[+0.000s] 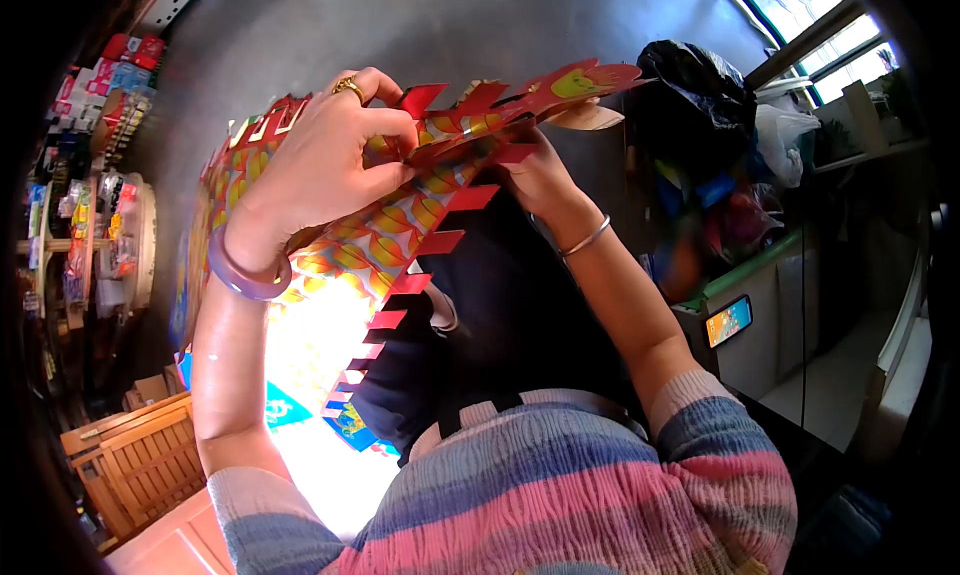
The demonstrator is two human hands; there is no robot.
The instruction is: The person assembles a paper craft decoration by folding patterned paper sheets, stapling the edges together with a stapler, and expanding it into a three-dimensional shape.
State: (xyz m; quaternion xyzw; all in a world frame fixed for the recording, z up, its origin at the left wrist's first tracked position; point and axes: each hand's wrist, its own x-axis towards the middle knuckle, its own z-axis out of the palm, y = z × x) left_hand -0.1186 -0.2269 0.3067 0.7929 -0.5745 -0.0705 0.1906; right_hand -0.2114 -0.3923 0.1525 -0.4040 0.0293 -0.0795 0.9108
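A long printed card sheet [355, 237] with red and yellow scale shapes and a row of red tabs along its edge lies across in front of me. My left hand [312, 155], with a gold ring and a purple bangle at the wrist, is closed on its upper edge, thumb and fingers pinching a folded strip. My right hand [545, 180], wearing a silver bracelet, grips the sheet from beneath near its narrow end; its fingers are partly hidden. A red shape with a yellow-green print [585, 81] sticks out past the right hand. Strong glare washes out the sheet's lower part.
Shelves of small packaged goods [110, 215] stand at the left, above a slatted wooden piece [135, 465]. To the right are a black plastic bag [700, 95], a white bag [785, 140] and a lit phone [728, 321]. Blue printed pieces [350, 427] lie below the sheet.
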